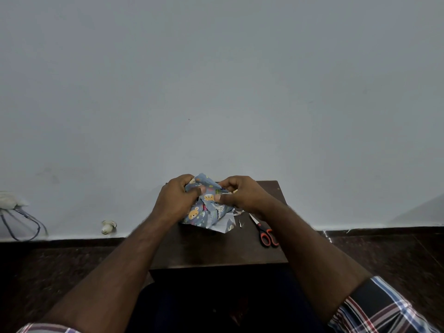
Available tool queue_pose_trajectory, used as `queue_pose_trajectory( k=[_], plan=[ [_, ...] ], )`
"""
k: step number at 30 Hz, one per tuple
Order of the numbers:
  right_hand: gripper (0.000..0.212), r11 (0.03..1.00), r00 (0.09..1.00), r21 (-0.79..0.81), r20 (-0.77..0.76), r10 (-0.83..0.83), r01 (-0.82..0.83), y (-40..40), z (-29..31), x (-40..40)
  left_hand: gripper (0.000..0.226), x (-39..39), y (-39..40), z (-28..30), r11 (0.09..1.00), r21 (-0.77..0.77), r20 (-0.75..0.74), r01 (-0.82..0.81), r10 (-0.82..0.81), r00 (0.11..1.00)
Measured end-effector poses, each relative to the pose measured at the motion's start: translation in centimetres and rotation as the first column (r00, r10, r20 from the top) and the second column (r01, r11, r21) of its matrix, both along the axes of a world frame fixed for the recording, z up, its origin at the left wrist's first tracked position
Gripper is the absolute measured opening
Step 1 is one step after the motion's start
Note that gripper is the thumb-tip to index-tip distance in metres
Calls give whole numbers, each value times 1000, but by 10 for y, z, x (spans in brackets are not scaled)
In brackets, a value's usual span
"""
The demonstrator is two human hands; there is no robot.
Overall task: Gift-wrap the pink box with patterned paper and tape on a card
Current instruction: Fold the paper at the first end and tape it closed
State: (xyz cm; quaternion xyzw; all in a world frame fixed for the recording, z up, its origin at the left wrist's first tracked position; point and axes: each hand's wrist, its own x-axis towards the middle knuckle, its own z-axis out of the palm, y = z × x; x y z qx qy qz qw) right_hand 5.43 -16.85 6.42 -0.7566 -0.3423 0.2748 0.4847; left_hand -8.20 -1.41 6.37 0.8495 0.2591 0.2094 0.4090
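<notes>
Grey wall fills most of the view, so the work sits low, on a small dark table [216, 248] pushed against it. At the left, the left hand [176, 200] curls its fingers over the far side of the parcel and sets its thumb on the near face, likely to pin a fold flat. Between the hands, the patterned paper [204, 212] already covers the pink box, of which only a sliver shows, the parcel resting on the table's far half. The right hand [236, 194] pinches the paper's top edge, fingers closed on it, probably creasing a flap. Red-handled scissors [265, 233] lie just right, within easy reach.
</notes>
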Motion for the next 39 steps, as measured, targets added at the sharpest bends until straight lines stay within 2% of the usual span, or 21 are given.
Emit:
queue_pose_trajectory(
  k=[5,8,10,13,15,18,20,22,24,26,29,33,39],
  plan=[
    [24,990,970,-116,239,-46,76,10,-2,-6,11,-1,0,0,1000,-25,1,4,-4,1000],
    [24,987,962,-134,267,-55,93,13,-1,-8,11,-3,4,1,997,-65,-16,40,-41,999],
    [25,986,962,-132,268,-60,98,12,0,-7,21,-4,7,2,993,-91,-60,79,-85,995],
    [26,987,962,-129,266,-61,99,12,0,-7,23,-4,10,2,993,-99,-101,57,-67,993],
    [25,990,977,-102,201,-75,97,10,-2,-7,17,-3,10,0,995,-86,-117,41,-51,992],
    [24,994,993,41,-73,-95,99,0,-3,-5,12,-3,11,-2,998,-64,-123,29,-36,992],
    [26,987,980,107,-170,-100,119,-10,-1,-3,11,-2,11,-3,998,-53,-125,24,-31,992],
    [21,980,987,119,-57,-151,157,-23,0,-2,11,-2,11,-5,998,-52,-133,26,-33,991],
    [17,984,972,88,165,-168,156,-33,1,-3,11,-1,10,-4,999,-43,-137,26,-32,990],
    [18,998,932,-5,356,-60,66,-36,0,-8,10,0,11,-4,999,-40,-132,19,-24,991],
    [31,995,845,-92,529,78,-34,-36,-7,-11,7,0,11,-3,999,-46,-126,20,-26,992],
    [33,997,733,-63,677,70,-37,-32,-18,-12,7,0,11,-3,997,-72,-118,21,-30,993],
    [29,998,640,16,768,23,-55,-35,-29,-14,8,0,11,0,993,-112,-119,28,-41,992]
  ],
)
